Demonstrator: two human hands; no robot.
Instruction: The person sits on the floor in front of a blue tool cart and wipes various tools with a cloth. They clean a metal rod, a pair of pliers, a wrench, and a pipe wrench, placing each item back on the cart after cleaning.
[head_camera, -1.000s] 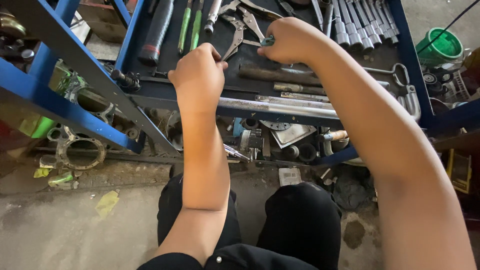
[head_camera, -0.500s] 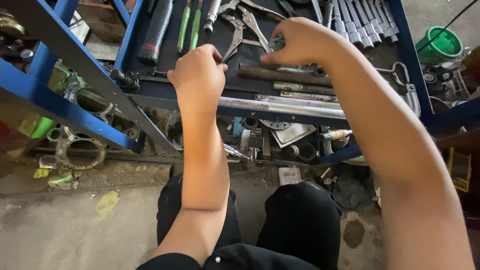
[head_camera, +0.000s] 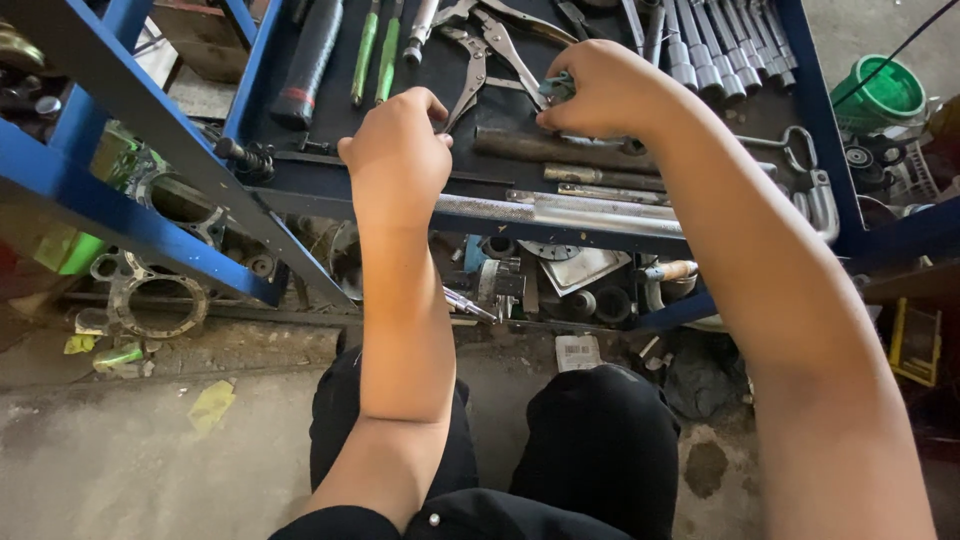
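Note:
My right hand (head_camera: 610, 90) is over the black mat of a blue tool tray (head_camera: 330, 185), with its fingers pinched on a small teal-grey part (head_camera: 557, 87). My left hand (head_camera: 398, 150) is curled with its back to the camera at the tray's near side. Its fingertips are at the handle end of the locking pliers (head_camera: 470, 70); whether they grip it is hidden. Below my right hand lie a rusty round bar (head_camera: 545, 150) and a bright metal bar (head_camera: 590, 215).
The tray also holds two green screwdrivers (head_camera: 375, 50), a black-handled tool (head_camera: 310, 50), pliers (head_camera: 515, 35), a row of wrenches (head_camera: 700, 40) and a metal shackle (head_camera: 815, 195). A green bucket (head_camera: 882, 95) stands at the far right. Engine parts (head_camera: 155, 305) lie on the floor under the blue frame.
My right hand has shifted slightly to the right with the small part in its fingers. My left hand has hardly moved.

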